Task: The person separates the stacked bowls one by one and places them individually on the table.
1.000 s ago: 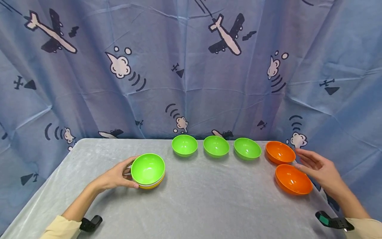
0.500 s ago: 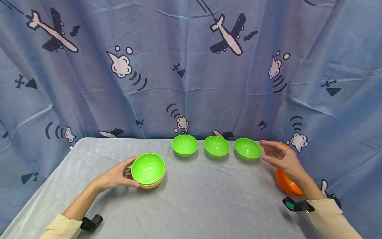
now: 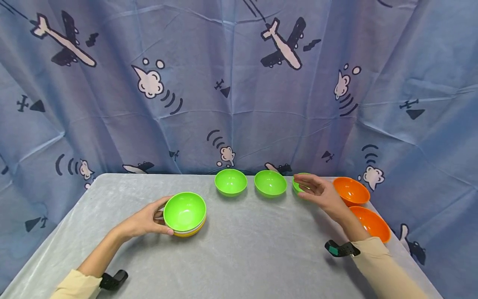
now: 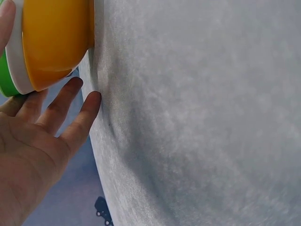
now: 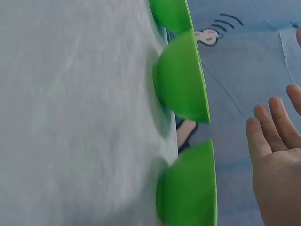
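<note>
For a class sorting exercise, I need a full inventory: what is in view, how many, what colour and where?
Separate green bowls: 3, green, in a row along the table's far edge
Orange bowls: 2, orange, at the table's right side
Stacked bowls: at least 3, green over white over yellow-orange, left of centre
Cloth-covered table: 1, grey, beneath the bowls
Airplane-print curtain: 1, blue, behind the table
Wrist devices: 2, black, one at each wrist
Sleeves: 2, cream, lower left and lower right
Left hand: 1, bare, holding the stack
Right hand: 1, bare, partly hiding the rightmost green bowl
</note>
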Motion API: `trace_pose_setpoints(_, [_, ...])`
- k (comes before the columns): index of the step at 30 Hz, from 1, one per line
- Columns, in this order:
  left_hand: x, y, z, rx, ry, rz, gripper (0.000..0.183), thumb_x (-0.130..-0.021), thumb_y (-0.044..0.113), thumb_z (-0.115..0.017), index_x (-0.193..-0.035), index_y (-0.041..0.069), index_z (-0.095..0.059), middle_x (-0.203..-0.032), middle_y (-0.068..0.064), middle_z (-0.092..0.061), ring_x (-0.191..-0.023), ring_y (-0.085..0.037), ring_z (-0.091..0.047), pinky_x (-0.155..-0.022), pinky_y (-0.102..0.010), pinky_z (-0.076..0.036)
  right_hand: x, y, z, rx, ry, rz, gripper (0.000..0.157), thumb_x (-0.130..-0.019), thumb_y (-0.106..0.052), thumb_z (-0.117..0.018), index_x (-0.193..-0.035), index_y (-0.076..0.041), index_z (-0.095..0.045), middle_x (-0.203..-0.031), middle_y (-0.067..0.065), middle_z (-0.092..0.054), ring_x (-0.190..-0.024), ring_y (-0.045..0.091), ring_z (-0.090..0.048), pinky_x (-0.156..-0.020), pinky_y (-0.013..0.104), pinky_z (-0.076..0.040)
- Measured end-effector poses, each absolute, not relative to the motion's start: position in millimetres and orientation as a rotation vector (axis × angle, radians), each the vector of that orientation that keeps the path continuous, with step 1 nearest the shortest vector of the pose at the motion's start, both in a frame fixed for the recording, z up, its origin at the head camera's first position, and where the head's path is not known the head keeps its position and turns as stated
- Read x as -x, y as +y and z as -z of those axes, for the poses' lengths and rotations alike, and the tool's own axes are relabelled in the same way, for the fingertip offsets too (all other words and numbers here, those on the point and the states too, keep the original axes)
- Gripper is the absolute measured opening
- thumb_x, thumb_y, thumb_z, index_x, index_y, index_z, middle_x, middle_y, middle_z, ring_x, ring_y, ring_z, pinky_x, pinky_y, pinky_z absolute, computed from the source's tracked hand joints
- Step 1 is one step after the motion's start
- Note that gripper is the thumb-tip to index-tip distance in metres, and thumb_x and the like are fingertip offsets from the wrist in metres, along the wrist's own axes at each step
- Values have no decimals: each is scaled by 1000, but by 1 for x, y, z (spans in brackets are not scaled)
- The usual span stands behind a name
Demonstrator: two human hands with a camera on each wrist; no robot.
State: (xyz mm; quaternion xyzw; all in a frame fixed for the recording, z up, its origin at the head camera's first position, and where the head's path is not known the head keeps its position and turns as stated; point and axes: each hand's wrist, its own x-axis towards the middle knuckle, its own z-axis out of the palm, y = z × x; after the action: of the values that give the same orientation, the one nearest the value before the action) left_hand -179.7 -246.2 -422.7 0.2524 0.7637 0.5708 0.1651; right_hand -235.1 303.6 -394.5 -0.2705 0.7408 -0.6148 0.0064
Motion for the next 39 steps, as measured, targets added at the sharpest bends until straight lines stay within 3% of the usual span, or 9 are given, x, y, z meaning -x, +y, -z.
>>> trace_pose_setpoints(3, [180, -247, 423, -722, 2171, -1631, 97, -82, 6, -86, -156, -5, -24, -148, -32, -37, -132, -51, -44, -100, -44, -48, 237, 290, 397, 868, 2271, 1931, 53, -94, 7, -68, -142, 12, -46, -143, 19, -53, -135, 36, -47, -106, 39, -40])
trace_pose_setpoints(7, [180, -247, 423, -727, 2165, -1636, 96, -83, 5, -86, -156, -5, -24, -148, -32, -37, -132, -51, -44, -100, -43, -48, 239, 272, 399, 890, 2228, 1939, 52, -94, 7, -68, -142, 11, -47, -141, 24, -53, -133, 43, -47, -105, 39, -43])
trace_pose_setpoints(13, [180, -246, 422, -731, 2161, -1634, 96, -83, 5, -85, -156, -6, -24, -147, -32, -38, -131, -50, -45, -99, -42, -49, 244, 241, 404, 951, 2169, 1938, 52, -93, 7, -70, -141, 10, -50, -142, 35, -47, -130, 41, -51, -105, 41, -43])
trace_pose_setpoints(19, [180, -245, 420, -727, 2165, -1632, 96, -82, 4, -86, -155, -6, -24, -147, -32, -38, -130, -50, -46, -99, -41, -49, 247, 212, 409, 1002, 2055, 1960, 58, -92, 5, -72, -142, 13, -45, -142, 36, -45, -131, 45, -48, -105, 50, -40])
trace_pose_setpoints(25, [179, -245, 419, -722, 2170, -1623, 95, -83, 5, -85, -155, -7, -24, -147, -32, -38, -129, -48, -48, -98, -41, -49, 247, 187, 412, 1033, 1985, 1978, 59, -92, 3, -73, -143, 10, -46, -142, 36, -46, -131, 46, -48, -106, 52, -40])
trace_pose_setpoints(32, [179, -245, 420, -714, 2170, -1615, 97, -83, 6, -85, -156, -6, -23, -149, -32, -35, -131, -50, -45, -100, -42, -48, 248, 164, 418, 1063, 1891, 2004, 63, -91, 8, -71, -143, 20, -37, -141, 40, -43, -130, 53, -44, -106, 56, -37])
trace_pose_setpoints(39, [179, -246, 421, -719, 2174, -1614, 96, -84, 6, -85, -156, -6, -23, -149, -32, -36, -130, -50, -47, -99, -41, -49, 246, 142, 423, 1065, 1858, 2015, 64, -90, 6, -73, -143, 18, -39, -142, 40, -43, -131, 51, -45, -107, 57, -35])
